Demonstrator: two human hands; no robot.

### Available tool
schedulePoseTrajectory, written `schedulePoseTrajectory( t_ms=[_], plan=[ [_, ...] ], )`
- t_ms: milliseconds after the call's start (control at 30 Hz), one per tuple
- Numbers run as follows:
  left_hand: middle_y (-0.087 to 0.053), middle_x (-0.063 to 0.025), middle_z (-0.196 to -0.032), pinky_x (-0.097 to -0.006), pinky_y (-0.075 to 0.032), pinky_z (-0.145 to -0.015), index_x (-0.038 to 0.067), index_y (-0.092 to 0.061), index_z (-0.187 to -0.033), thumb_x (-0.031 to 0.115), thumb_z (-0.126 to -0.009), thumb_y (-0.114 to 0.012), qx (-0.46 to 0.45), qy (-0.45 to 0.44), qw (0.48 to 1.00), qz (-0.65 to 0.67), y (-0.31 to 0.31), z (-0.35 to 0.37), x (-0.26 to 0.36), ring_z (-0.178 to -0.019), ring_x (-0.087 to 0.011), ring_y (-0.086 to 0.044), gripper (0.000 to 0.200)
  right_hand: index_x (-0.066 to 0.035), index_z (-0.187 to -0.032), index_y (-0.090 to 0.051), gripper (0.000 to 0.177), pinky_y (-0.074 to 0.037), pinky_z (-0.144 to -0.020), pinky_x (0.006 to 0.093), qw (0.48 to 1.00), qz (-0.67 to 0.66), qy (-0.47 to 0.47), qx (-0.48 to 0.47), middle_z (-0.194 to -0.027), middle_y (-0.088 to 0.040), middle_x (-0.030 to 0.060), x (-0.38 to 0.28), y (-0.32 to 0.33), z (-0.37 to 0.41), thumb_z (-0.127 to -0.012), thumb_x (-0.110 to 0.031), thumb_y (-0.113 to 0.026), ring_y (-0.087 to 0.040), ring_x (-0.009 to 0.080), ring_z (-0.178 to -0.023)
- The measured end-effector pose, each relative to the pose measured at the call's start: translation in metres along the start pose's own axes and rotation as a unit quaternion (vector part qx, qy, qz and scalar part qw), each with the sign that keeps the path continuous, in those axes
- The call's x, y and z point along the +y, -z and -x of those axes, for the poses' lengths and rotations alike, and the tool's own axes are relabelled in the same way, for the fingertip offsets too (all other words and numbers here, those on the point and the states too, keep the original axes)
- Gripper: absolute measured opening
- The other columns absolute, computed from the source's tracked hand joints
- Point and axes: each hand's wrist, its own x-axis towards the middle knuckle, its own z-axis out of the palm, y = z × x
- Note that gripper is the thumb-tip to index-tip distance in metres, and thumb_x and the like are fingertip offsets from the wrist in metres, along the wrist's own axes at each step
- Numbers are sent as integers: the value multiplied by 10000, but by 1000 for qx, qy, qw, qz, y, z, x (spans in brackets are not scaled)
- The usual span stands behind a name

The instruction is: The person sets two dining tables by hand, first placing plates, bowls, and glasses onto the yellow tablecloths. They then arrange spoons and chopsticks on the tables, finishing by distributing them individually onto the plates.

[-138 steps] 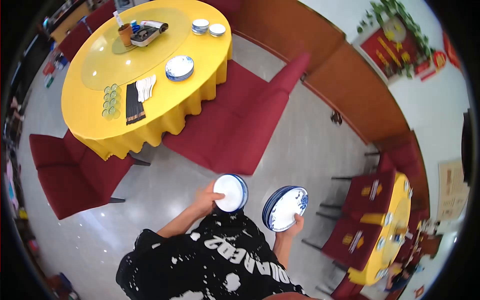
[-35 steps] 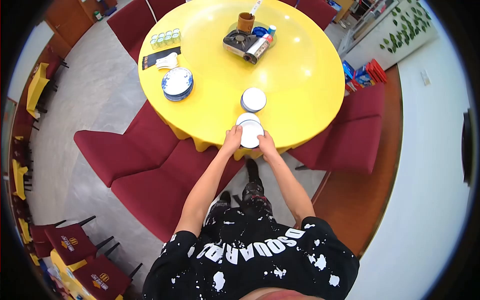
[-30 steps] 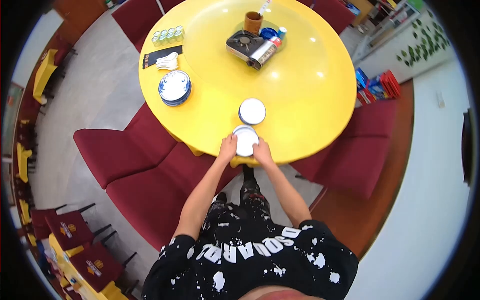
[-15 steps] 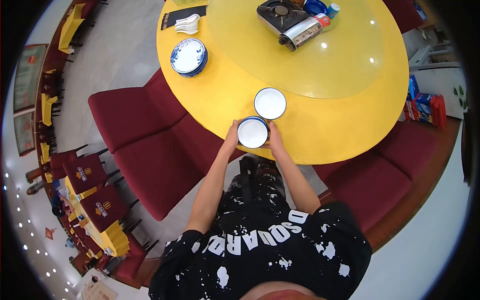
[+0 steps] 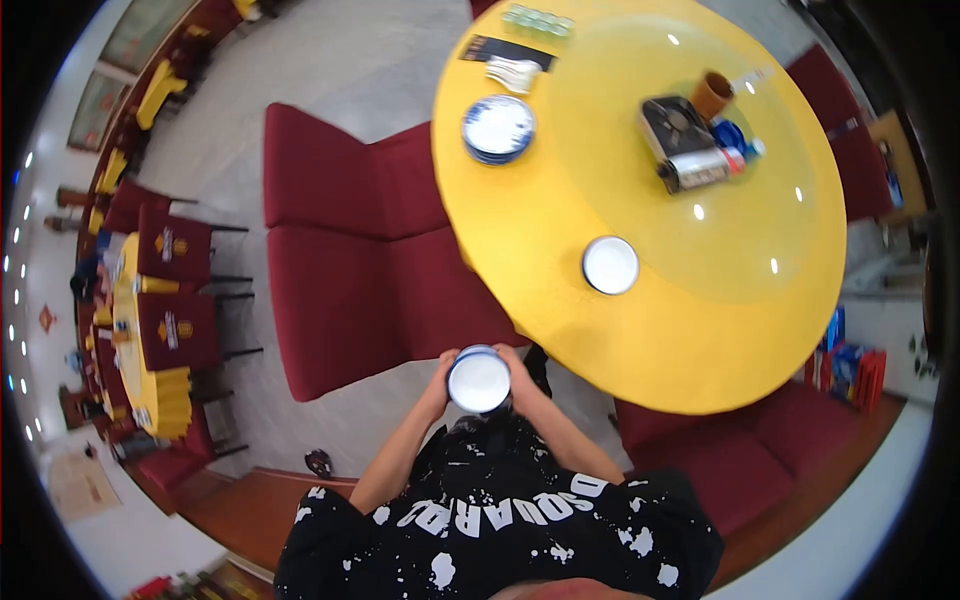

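Note:
I hold a small stack of white bowls with blue rims (image 5: 479, 384) in front of my body, off the table's near edge. My left hand (image 5: 436, 388) is closed round the left side of the stack, and my right hand (image 5: 524, 384) grips the right side. Below the top bowl, the rest of the stack is mostly hidden. Another white bowl with a blue rim (image 5: 611, 265) sits on the yellow round table (image 5: 545, 285), ahead and to the right of my hands.
Blue-patterned plates (image 5: 498, 128) are stacked on the table's left, near white spoons (image 5: 514, 74) and glasses (image 5: 538, 20). A portable gas stove (image 5: 668, 122), a gas canister (image 5: 700, 170) and a brown cup (image 5: 712, 94) stand on the glass turntable. Dark red chairs (image 5: 340, 300) flank the table.
Both hands have carried the bowl stack off the table edge, toward my body and left. The view has turned left, so the table appears further right. The other bowl stays on the table.

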Motion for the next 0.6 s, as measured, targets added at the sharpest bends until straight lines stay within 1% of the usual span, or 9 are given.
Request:
schedulePoseTrajectory(
  t_ms=[33, 67, 133, 167, 233, 367, 467, 500, 600],
  plan=[
    [-556, -54, -1265, -328, -393, -1030, 89, -501, -1303, 439, -1014, -378, -17, -28, 999, 22, 21, 26, -3, -1176, -164, -520, 470, -140, -1112, -599, 320, -501, -868, 310, 996, 8, -81, -35, -1015, -661, 38, -2, -29, 17, -966, -390, -461, -635, 146, -980],
    [-565, -80, -1303, -339, -377, -1062, 66, -515, -1311, 440, -1021, -374, 35, 24, 995, 92, 47, 49, -21, -1220, -177, -512, 494, -134, -1192, -574, 357, -492, -908, 324, 984, 22, -149, -95, -1072, -649, 58, 26, -39, 12, -963, -386, -467, -622, 166, -1032],
    [-594, -96, -1292, -337, -386, -1072, 62, -514, -1339, 430, -1028, -362, 95, -17, 985, 144, 68, 114, -13, -1235, -192, -530, 505, -83, -1284, -525, 406, -481, -963, 371, 985, 93, -94, -107, -1198, -614, 104, 79, -74, 18, -975, -335, -454, -599, 219, -1106],
    [-593, -96, -1292, -342, -396, -1065, 52, -510, -1342, 437, -1034, -338, 130, -19, 975, 181, 85, 141, -22, -1225, -198, -536, 522, -73, -1277, -532, 393, -481, -965, 368, 978, 86, -114, -154, -1187, -626, 101, 100, -91, 24, -977, -312, -451, -603, 211, -1099],
    [-591, -94, -1293, -344, -389, -1069, 52, -503, -1350, 466, -1038, -309, 141, -90, 973, 158, 134, 179, -53, -1226, -196, -531, 553, -66, -1258, -553, 396, -484, -959, 360, 963, 130, -168, -164, -1158, -646, 90, 144, -125, 28, -970, -317, -453, -612, 202, -1088],
    [-591, -88, -1293, -346, -425, -1036, 61, -479, -1370, 480, -1035, -302, 196, -130, 960, 152, 213, 252, -86, -1200, -194, -551, 565, -56, -1215, -582, 388, -497, -937, 360, 926, 205, -254, -189, -1142, -657, 84, 200, -220, 74, -961, -316, -448, -625, 209, -1060],
    [-605, -85, -1269, -342, -469, -986, 64, -502, -1342, 469, -1026, -334, 158, -68, 949, 265, 268, 304, -83, -1146, -184, -587, 541, -54, -1178, -611, 374, -503, -927, 365, 914, 199, -269, -228, -1121, -672, 87, 275, -248, 66, -954, -305, -447, -636, 219, -1043],
    [-647, -81, -1203, -340, -513, -924, 72, -572, -1263, 449, -1006, -389, 210, -100, 927, 294, 287, 308, -94, -1072, -185, -634, 492, -51, -1162, -626, 371, -506, -925, 369, 915, 220, -259, -215, -1116, -678, 89, 287, -274, 74, -951, -296, -442, -640, 222, -1039],
    [-684, -82, -1129, -352, -534, -896, 80, -629, -1183, 418, -987, -427, 233, -114, 884, 388, 323, 332, -70, -1024, -199, -663, 439, -44, -1154, -629, 364, -507, -924, 366, 901, 267, -263, -218, -1116, -677, 88, 333, -317, 57, -963, -288, -438, -641, 222, -1036]
  ],
)
